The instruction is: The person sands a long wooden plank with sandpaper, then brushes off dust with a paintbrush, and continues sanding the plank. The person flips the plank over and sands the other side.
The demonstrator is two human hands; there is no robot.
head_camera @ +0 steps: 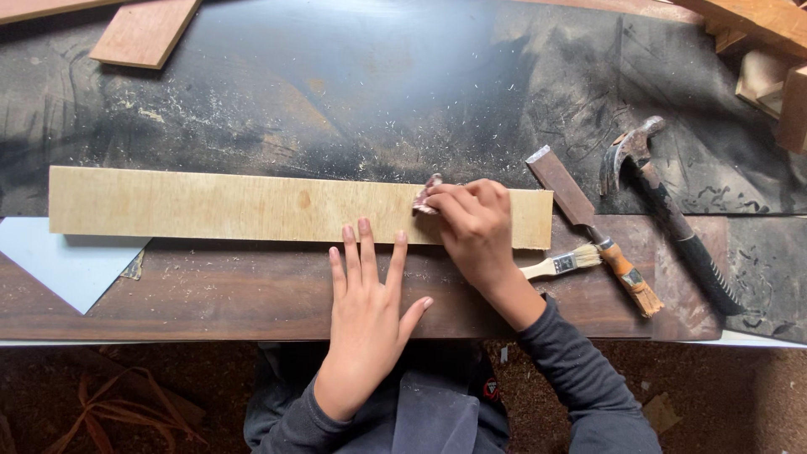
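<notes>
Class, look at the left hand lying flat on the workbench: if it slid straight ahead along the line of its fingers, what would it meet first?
The left hand points away from the person, its fingertips at the near edge of the long pale plank. It would probably meet that plank first.

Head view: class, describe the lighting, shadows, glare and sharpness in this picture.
Head view: soft, even light; a pale sheen on the dark bench top; faint shadows under the left hand and the hammer; the plank, chisel and right hand holding sandpaper are sharp; slight wide-angle bowing at the edges.
</notes>
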